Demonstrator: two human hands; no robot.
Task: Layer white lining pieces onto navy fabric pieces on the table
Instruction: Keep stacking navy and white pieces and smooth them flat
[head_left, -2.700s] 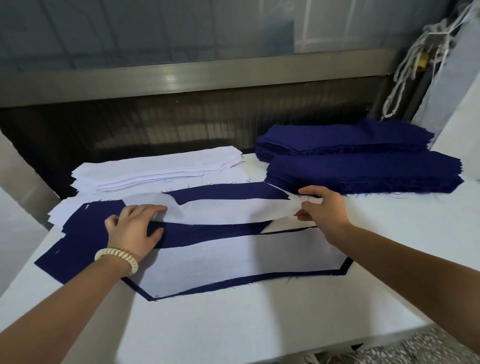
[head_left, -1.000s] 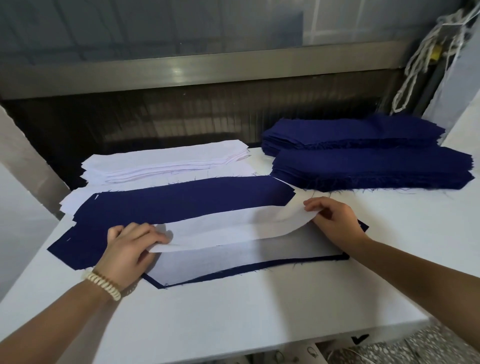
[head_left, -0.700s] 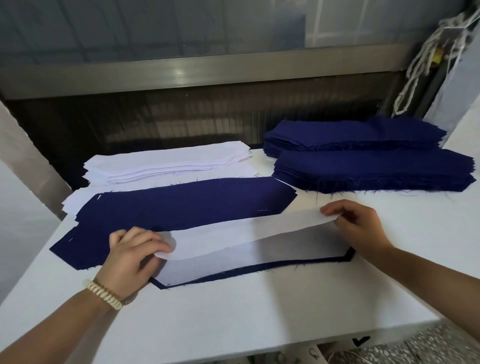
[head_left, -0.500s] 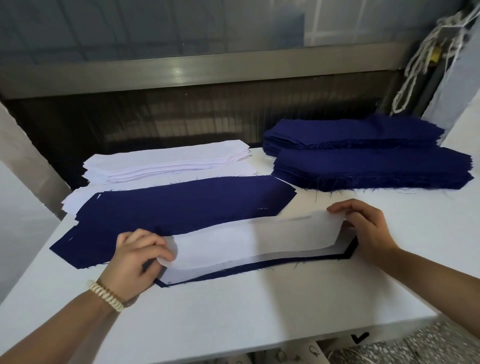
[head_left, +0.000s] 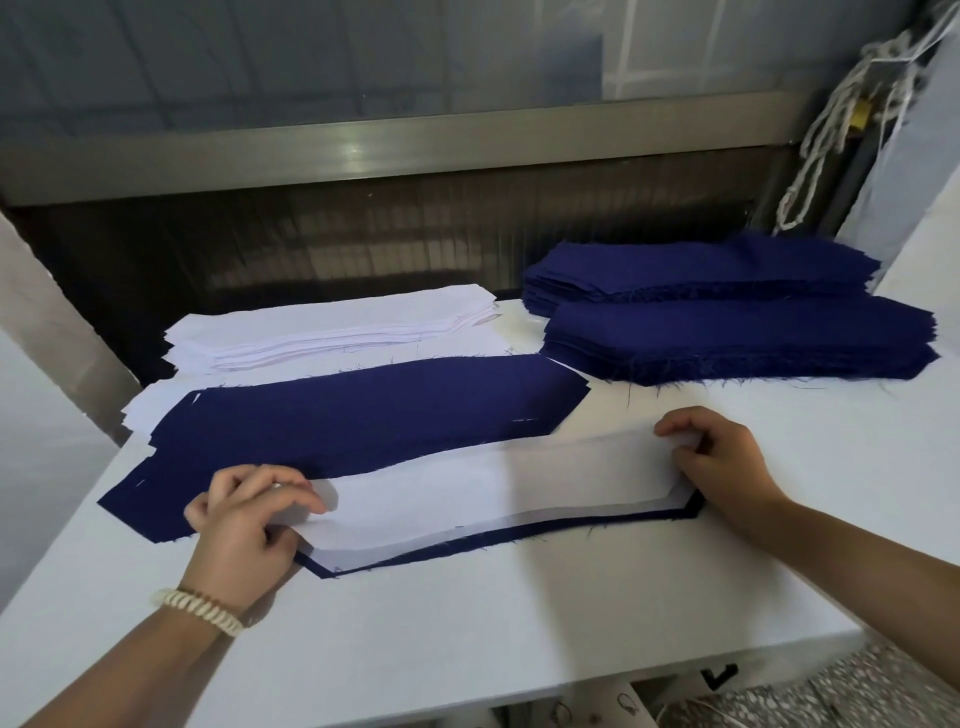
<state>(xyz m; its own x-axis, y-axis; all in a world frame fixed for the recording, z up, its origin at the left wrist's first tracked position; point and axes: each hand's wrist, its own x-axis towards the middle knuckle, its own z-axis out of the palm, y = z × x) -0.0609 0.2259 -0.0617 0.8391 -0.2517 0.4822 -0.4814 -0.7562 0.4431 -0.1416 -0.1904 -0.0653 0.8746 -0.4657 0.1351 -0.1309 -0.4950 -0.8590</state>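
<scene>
A long white lining piece (head_left: 467, 493) stretches between my hands over the near navy piece (head_left: 519, 538), which shows only as a dark rim along the front; another white layer edge peeks out under it. My left hand (head_left: 249, 525) pinches the lining's left end. My right hand (head_left: 722, 462) pinches its right end. Behind lies a bare navy piece (head_left: 363, 415), uncovered.
A stack of white lining pieces (head_left: 332, 332) sits at the back left. Two stacks of navy pieces (head_left: 727, 332) sit at the back right. The white table (head_left: 519, 623) ends at a front edge close to me. Ropes (head_left: 831, 130) hang at the far right.
Both hands carried the white lining toward me, off the rear navy piece and down onto the near layered piece. The rear navy piece is now fully uncovered.
</scene>
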